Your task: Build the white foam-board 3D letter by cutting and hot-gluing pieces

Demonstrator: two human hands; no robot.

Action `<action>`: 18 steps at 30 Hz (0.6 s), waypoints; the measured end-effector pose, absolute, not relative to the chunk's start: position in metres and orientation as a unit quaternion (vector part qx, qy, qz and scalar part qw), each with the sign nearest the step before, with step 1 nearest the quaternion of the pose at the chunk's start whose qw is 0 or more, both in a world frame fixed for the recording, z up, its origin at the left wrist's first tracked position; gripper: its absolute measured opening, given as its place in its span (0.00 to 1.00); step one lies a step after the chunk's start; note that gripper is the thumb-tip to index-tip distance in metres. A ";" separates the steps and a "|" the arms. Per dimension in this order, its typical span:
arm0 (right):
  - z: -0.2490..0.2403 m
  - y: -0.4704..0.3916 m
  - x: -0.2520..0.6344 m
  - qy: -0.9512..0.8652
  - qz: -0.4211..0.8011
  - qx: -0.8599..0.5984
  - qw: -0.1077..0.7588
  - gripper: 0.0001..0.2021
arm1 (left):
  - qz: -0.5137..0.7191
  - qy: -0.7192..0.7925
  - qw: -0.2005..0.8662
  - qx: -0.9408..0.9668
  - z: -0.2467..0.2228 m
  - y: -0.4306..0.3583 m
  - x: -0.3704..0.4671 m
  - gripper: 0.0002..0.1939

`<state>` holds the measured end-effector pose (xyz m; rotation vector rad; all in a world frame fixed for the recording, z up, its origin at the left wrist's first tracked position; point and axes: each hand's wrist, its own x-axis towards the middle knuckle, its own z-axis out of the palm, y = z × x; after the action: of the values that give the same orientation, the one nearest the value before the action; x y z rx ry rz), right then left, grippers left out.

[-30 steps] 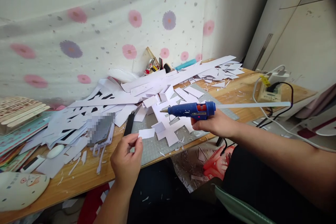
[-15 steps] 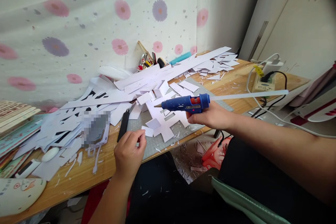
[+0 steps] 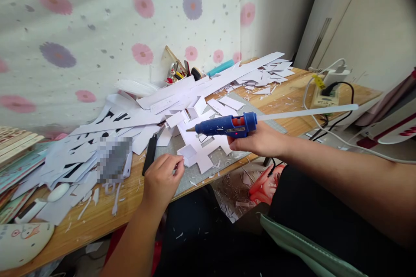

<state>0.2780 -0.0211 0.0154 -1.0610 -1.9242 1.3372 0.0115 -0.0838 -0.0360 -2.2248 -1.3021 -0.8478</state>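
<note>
My right hand (image 3: 260,139) is wrapped round a blue hot glue gun (image 3: 221,126), its nozzle pointing left and a small red light lit. A long whitish glue stick (image 3: 305,112) sticks out of its back. Lower left, my left hand (image 3: 164,177) pinches the near edge of a small white card piece (image 3: 186,153). That piece is against a larger white card cutout (image 3: 205,162) with notched edges and slots, lying on a grey cutting mat (image 3: 186,181). The nozzle hovers above the cutout. A black utility knife (image 3: 150,154) lies left of the mat.
White card offcuts (image 3: 84,151) and long strips (image 3: 240,73) cover much of the wooden table (image 3: 97,220). A phone (image 3: 114,160), partly blurred, lies at left. Power cords run from a socket block (image 3: 325,97) at right. A red bag (image 3: 264,186) sits below the table edge.
My left hand has brought the small card piece to the right, against the cutout. The glue gun has shifted slightly left in the view, still in my right hand.
</note>
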 end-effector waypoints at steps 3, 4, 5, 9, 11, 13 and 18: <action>0.015 -0.021 0.279 -0.721 0.496 -0.403 0.269 0.06 | -0.304 -0.472 0.204 -0.802 -0.038 -0.081 0.010 0.05; 0.015 -0.021 0.279 -0.721 0.495 -0.406 0.266 0.06 | -0.306 -0.472 0.202 -0.802 -0.038 -0.081 0.009 0.05; 0.015 -0.021 0.279 -0.721 0.495 -0.408 0.263 0.06 | -0.308 -0.471 0.199 -0.802 -0.039 -0.080 0.009 0.05; 0.014 -0.022 0.278 -0.721 0.494 -0.411 0.259 0.06 | -0.308 -0.471 0.187 -0.805 -0.039 -0.078 0.009 0.05; 0.014 -0.021 0.278 -0.721 0.496 -0.409 0.259 0.06 | -0.306 -0.469 0.181 -0.809 -0.039 -0.078 0.009 0.05; 0.013 -0.021 0.277 -0.719 0.500 -0.406 0.261 0.05 | -0.303 -0.465 0.177 -0.813 -0.038 -0.077 0.010 0.05; 0.011 -0.021 0.277 -0.724 0.498 -0.394 0.268 0.05 | -0.300 -0.467 0.157 -0.817 -0.036 -0.077 0.009 0.06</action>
<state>0.2767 -0.0210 0.0111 -1.0622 -1.9536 1.3441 0.0087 -0.0766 -0.0362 -2.3388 -1.3354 -0.8581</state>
